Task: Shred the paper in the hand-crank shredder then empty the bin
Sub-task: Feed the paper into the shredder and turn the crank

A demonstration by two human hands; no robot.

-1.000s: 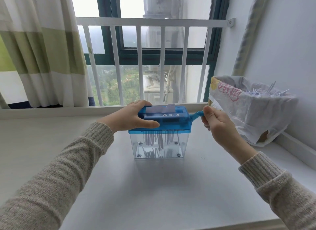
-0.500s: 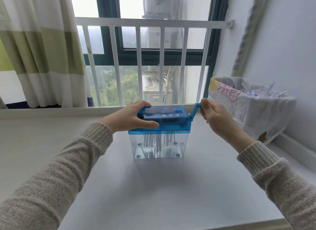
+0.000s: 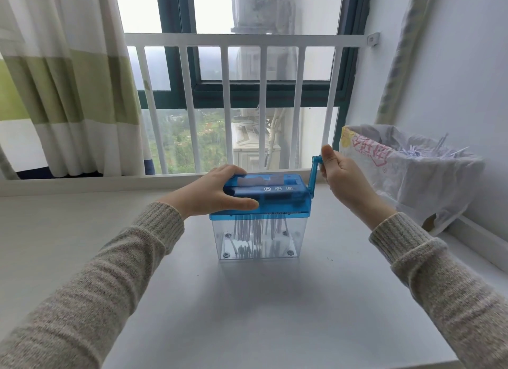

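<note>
A small hand-crank shredder with a blue top (image 3: 283,195) and a clear bin (image 3: 259,238) stands on the white sill (image 3: 247,300). A low remnant of white paper (image 3: 259,180) sticks out of its slot. Thin paper strips (image 3: 255,231) hang under the cutters and lie in the bin. My left hand (image 3: 211,195) grips the left end of the blue top, thumb along its front. My right hand (image 3: 341,173) pinches the blue crank handle (image 3: 316,165), which points almost straight up at the shredder's right end.
A white plastic bag (image 3: 406,176) holding several paper shreds sits against the right wall, close behind my right hand. White window bars (image 3: 228,107) run along the back edge. A green-striped curtain (image 3: 63,80) hangs at the left.
My right hand has swung the crank from a low, rightward position up to near vertical. More strips hang in the bin and the paper stands lower in the slot. My left hand has stayed put.
</note>
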